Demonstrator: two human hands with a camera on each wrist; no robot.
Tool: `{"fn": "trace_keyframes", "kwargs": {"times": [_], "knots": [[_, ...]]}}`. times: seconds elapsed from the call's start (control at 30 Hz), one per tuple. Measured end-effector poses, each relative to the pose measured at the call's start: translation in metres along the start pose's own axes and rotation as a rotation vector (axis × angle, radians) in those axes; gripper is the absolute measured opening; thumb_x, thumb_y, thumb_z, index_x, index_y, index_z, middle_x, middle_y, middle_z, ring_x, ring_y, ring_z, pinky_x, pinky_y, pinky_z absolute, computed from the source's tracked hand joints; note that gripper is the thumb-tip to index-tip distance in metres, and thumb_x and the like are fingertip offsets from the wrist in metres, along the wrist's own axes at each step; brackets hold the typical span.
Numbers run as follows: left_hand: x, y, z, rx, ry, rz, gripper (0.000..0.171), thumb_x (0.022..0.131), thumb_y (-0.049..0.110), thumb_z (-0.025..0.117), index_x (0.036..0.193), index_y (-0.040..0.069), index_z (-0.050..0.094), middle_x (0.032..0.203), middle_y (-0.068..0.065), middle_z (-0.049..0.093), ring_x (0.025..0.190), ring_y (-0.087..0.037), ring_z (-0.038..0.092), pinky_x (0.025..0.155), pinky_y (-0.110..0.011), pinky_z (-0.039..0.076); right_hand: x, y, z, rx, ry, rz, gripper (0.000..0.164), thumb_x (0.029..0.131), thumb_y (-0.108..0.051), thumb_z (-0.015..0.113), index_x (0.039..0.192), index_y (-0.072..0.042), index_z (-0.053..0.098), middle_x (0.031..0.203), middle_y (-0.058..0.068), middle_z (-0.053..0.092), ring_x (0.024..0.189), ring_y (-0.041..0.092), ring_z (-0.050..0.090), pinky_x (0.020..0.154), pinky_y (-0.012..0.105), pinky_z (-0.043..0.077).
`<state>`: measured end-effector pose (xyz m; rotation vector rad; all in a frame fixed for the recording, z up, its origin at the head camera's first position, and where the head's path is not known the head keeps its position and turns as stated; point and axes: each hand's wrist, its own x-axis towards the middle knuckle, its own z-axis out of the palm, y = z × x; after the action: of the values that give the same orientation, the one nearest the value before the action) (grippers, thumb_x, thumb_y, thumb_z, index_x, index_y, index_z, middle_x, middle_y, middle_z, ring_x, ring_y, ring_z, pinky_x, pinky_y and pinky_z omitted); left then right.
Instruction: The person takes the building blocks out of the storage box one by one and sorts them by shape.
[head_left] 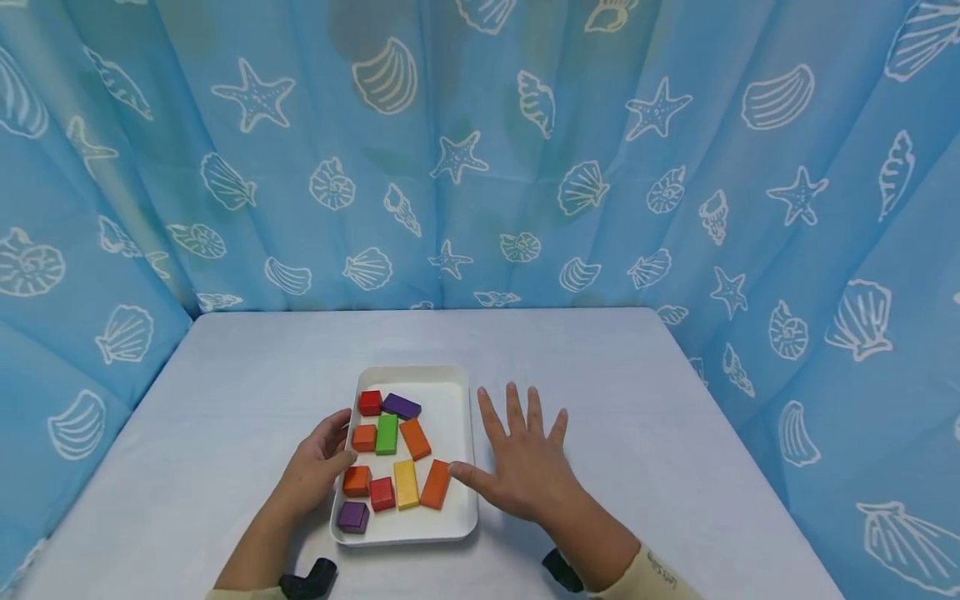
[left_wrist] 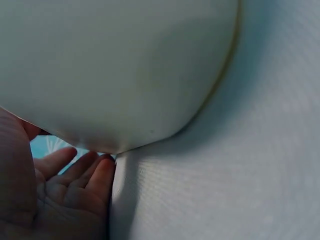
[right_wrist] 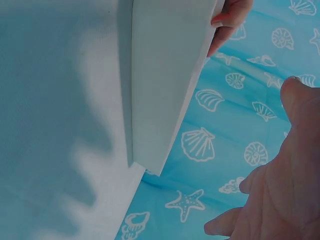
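A white tray (head_left: 442,379) lies on the table with several coloured wooden blocks in its left and middle part, among them a green block (head_left: 386,434), a yellow block (head_left: 406,484) and a purple block (head_left: 353,517). My left hand (head_left: 313,467) holds the tray's left rim, thumb over the edge and fingers outside the wall. Beside the right rim my right hand (head_left: 528,467) is spread wide, palm down and holding nothing. Its thumb reaches over the rim near an orange block (head_left: 436,484); whether they touch I cannot tell. In the right wrist view the tray's wall (right_wrist: 165,75) hides the blocks.
A white cloth covers the table (head_left: 630,392) around the tray. Behind it and along both sides hangs a blue curtain (head_left: 465,208) with shells and starfish. A dark strap piece (head_left: 309,579) sits at my left wrist.
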<state>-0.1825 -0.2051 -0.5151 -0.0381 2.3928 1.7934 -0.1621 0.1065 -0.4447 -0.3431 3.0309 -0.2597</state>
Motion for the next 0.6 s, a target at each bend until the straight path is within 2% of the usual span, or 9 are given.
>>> {"fn": "trace_keyframes", "kwargs": {"times": [0.17, 0.3, 0.47, 0.6], "knots": [[-0.002, -0.001, 0.0, -0.001, 0.02, 0.008, 0.071, 0.1, 0.006, 0.061, 0.165, 0.001, 0.031, 0.17, -0.022, 0.033, 0.156, -0.039, 0.033, 0.123, -0.049, 0.03, 0.001, -0.005, 0.0, 0.004, -0.019, -0.008, 0.107, 0.091, -0.086, 0.049, 0.173, -0.026, 0.016, 0.177, 0.019, 0.006, 0.16, 0.051, 0.001, 0.116, 0.083, 0.004], [-0.002, -0.003, -0.001, 0.01, 0.025, -0.003, 0.071, 0.1, 0.006, 0.06, 0.164, 0.002, 0.032, 0.169, -0.021, 0.034, 0.155, -0.039, 0.034, 0.123, -0.049, 0.031, 0.004, -0.01, 0.0, 0.019, -0.039, -0.039, 0.107, 0.092, -0.081, 0.055, 0.173, -0.025, 0.014, 0.177, 0.018, 0.01, 0.16, 0.05, 0.01, 0.118, 0.08, 0.015], [0.0, -0.005, 0.0, 0.018, 0.022, -0.009, 0.071, 0.1, 0.008, 0.062, 0.165, 0.004, 0.032, 0.169, -0.02, 0.035, 0.155, -0.038, 0.036, 0.121, -0.048, 0.034, 0.011, -0.015, 0.001, 0.09, -0.091, -0.158, 0.106, 0.093, -0.061, 0.073, 0.174, -0.026, 0.013, 0.175, 0.013, 0.024, 0.157, 0.039, 0.031, 0.119, 0.063, 0.035], [0.002, -0.004, -0.001, 0.029, 0.022, -0.007, 0.072, 0.1, 0.011, 0.063, 0.165, 0.006, 0.033, 0.169, -0.018, 0.036, 0.154, -0.038, 0.036, 0.121, -0.049, 0.034, 0.02, -0.019, 0.003, 0.187, -0.136, -0.276, 0.098, 0.095, -0.045, 0.079, 0.172, -0.024, 0.023, 0.17, 0.006, 0.038, 0.151, 0.028, 0.042, 0.115, 0.053, 0.045]]}}
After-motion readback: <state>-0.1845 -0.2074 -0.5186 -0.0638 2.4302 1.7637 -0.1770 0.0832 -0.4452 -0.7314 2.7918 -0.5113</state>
